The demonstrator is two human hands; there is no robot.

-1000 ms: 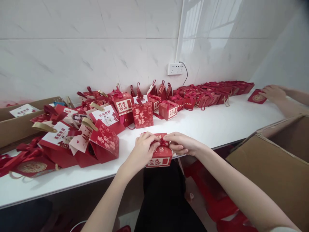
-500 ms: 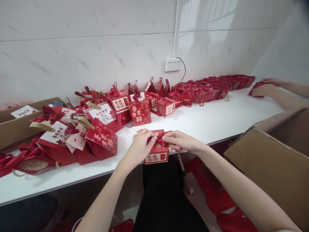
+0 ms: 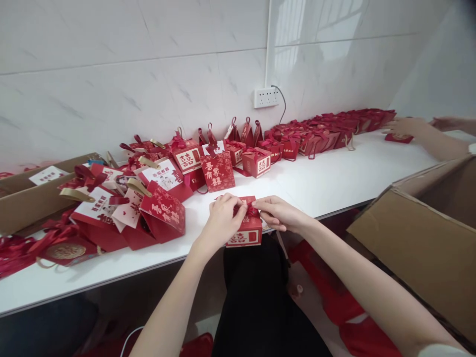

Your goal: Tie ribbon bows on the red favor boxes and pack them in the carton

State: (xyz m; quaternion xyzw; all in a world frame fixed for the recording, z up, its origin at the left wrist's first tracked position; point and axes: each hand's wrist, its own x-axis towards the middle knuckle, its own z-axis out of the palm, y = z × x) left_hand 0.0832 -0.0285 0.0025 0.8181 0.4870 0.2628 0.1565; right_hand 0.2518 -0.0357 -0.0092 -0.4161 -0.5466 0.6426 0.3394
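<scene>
A small red gift box (image 3: 248, 234) with gold characters stands at the near edge of the white table (image 3: 330, 183). My left hand (image 3: 222, 220) curls over its left top, fingers pinched on the red ribbon (image 3: 252, 211) at the lid. From the right, my right hand (image 3: 277, 213) pinches the same ribbon. Both hands are closed on it.
Many red gift boxes and bags (image 3: 148, 188) crowd the table's left and back, with a long row (image 3: 327, 134) toward the far right. Another person's hands (image 3: 405, 128) handle a red packet (image 3: 398, 138) there. A cardboard box (image 3: 424, 233) stands open at right, another (image 3: 33, 198) at left.
My hands have kept working the ribbon on the box with little shift. The other person's hands moved the red packet further back along the table.
</scene>
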